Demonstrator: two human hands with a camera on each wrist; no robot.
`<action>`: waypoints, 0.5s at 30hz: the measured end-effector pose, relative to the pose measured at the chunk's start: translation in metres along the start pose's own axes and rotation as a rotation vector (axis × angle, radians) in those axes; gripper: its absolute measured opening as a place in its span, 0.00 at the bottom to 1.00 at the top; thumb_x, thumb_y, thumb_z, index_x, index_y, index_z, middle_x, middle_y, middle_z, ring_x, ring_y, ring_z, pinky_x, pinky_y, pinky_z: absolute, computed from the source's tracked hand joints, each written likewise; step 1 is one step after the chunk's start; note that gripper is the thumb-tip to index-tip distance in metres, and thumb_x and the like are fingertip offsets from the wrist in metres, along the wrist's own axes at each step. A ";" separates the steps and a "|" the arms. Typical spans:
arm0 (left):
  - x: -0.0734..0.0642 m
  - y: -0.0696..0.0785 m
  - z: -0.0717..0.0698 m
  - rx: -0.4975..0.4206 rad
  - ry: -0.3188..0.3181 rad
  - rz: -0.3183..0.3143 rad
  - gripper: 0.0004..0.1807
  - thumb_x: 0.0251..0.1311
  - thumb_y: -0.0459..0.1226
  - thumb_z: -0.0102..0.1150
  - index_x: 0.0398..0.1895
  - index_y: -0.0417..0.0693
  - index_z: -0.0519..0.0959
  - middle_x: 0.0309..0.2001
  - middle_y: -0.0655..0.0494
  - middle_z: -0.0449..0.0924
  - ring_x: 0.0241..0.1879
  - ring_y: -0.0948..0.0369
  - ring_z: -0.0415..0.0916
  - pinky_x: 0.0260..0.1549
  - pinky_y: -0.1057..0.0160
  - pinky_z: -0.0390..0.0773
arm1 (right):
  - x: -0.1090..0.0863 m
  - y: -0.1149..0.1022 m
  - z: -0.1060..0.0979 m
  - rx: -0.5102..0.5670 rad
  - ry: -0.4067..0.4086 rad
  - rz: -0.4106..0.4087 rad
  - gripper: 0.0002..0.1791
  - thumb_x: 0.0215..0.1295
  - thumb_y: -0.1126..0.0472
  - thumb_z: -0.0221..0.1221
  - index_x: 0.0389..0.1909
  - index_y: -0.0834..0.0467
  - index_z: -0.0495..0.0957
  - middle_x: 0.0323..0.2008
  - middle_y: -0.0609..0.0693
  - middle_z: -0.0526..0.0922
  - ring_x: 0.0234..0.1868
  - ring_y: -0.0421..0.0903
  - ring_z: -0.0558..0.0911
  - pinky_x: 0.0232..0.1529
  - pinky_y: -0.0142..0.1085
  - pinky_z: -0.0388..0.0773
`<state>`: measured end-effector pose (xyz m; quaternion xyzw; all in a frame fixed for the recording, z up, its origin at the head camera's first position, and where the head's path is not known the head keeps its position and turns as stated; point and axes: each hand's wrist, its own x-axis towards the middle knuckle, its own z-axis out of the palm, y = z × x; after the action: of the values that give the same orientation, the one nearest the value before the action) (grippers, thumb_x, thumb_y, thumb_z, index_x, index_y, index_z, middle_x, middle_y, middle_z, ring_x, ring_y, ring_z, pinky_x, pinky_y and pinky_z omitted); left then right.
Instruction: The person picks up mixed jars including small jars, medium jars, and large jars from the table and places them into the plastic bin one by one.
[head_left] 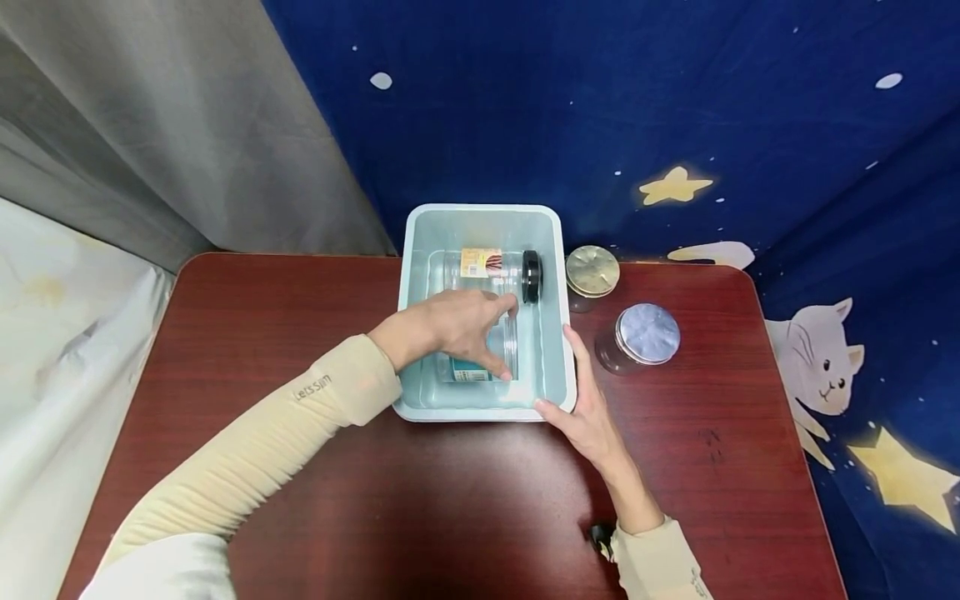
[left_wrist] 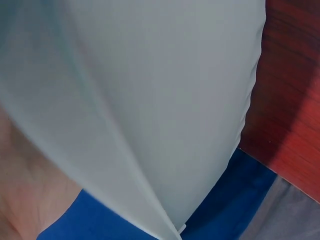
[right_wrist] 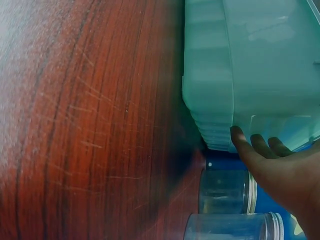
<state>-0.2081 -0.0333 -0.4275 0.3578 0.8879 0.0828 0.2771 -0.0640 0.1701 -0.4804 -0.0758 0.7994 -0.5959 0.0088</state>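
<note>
A pale blue plastic bin (head_left: 483,218) stands on the table. My left hand (head_left: 468,327) reaches down into it, thumb and fingers spread across a clear jar (head_left: 512,340) with a teal label, lying on its side. Much of that jar is hidden under the hand. Beyond it lies another clear jar (head_left: 510,271) with a black lid and a yellow label. My right hand (head_left: 588,417) holds the bin's near right corner, thumb over the rim. Its fingertips (right_wrist: 237,134) press the bin's outer wall in the right wrist view. In the left wrist view the bin's wall (left_wrist: 165,100) fills most of the picture.
Right of the bin stand a clear jar with a gold-coloured top (head_left: 592,271) and a clear jar with a silver top (head_left: 649,333). The dark red table (head_left: 337,500) ends at a blue curtain (head_left: 480,100) behind and a grey curtain (head_left: 187,142) at the back left.
</note>
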 end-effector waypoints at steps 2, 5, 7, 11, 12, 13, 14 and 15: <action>0.000 0.001 0.002 0.001 -0.010 -0.002 0.48 0.38 0.72 0.69 0.60 0.61 0.66 0.36 0.62 0.76 0.35 0.61 0.75 0.34 0.60 0.75 | -0.001 0.000 0.000 -0.001 -0.004 0.004 0.52 0.53 0.66 0.64 0.78 0.60 0.47 0.73 0.63 0.58 0.68 0.60 0.63 0.65 0.36 0.55; 0.000 0.001 0.006 0.005 -0.018 -0.003 0.48 0.38 0.73 0.67 0.60 0.61 0.65 0.39 0.61 0.78 0.36 0.61 0.75 0.37 0.60 0.76 | -0.001 0.000 0.000 -0.001 -0.009 0.009 0.52 0.53 0.66 0.64 0.78 0.59 0.47 0.73 0.63 0.58 0.69 0.59 0.62 0.66 0.40 0.54; 0.000 0.001 0.008 0.006 -0.017 -0.005 0.48 0.39 0.72 0.68 0.60 0.61 0.65 0.42 0.60 0.79 0.37 0.61 0.75 0.39 0.59 0.76 | -0.002 0.000 0.000 0.003 -0.015 0.008 0.52 0.54 0.67 0.64 0.78 0.58 0.47 0.73 0.63 0.58 0.69 0.59 0.62 0.66 0.40 0.55; 0.000 0.001 0.012 0.020 -0.020 -0.018 0.48 0.40 0.72 0.67 0.61 0.60 0.65 0.48 0.58 0.80 0.37 0.61 0.75 0.40 0.58 0.77 | -0.002 0.000 0.001 0.014 -0.014 0.003 0.52 0.53 0.67 0.64 0.78 0.58 0.47 0.73 0.64 0.58 0.68 0.60 0.63 0.65 0.34 0.56; 0.000 0.001 0.013 0.027 -0.024 -0.021 0.48 0.40 0.73 0.66 0.61 0.60 0.65 0.48 0.57 0.80 0.37 0.61 0.76 0.40 0.58 0.77 | -0.001 0.000 0.001 0.022 -0.011 -0.002 0.52 0.53 0.67 0.64 0.78 0.59 0.47 0.73 0.64 0.58 0.68 0.60 0.63 0.64 0.32 0.56; 0.001 0.001 0.014 0.038 -0.028 -0.022 0.48 0.40 0.73 0.65 0.61 0.60 0.65 0.47 0.58 0.80 0.36 0.61 0.76 0.39 0.59 0.77 | -0.001 0.001 0.002 0.027 -0.007 -0.006 0.52 0.53 0.67 0.64 0.78 0.60 0.47 0.73 0.65 0.58 0.68 0.61 0.63 0.64 0.30 0.55; 0.001 0.002 0.015 0.048 -0.033 -0.024 0.48 0.40 0.74 0.64 0.61 0.60 0.65 0.46 0.59 0.79 0.35 0.61 0.76 0.37 0.60 0.77 | -0.001 0.001 0.002 0.032 -0.003 -0.012 0.52 0.53 0.67 0.64 0.78 0.60 0.47 0.73 0.65 0.57 0.68 0.61 0.63 0.64 0.29 0.55; 0.001 0.002 0.016 0.055 -0.037 -0.025 0.48 0.40 0.74 0.64 0.61 0.60 0.64 0.46 0.59 0.79 0.33 0.61 0.76 0.36 0.60 0.77 | -0.001 0.001 0.002 0.037 0.000 -0.018 0.52 0.52 0.67 0.64 0.78 0.61 0.47 0.73 0.65 0.57 0.68 0.61 0.62 0.64 0.28 0.55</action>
<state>-0.1989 -0.0320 -0.4406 0.3558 0.8889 0.0481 0.2845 -0.0629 0.1684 -0.4820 -0.0826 0.7876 -0.6106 0.0046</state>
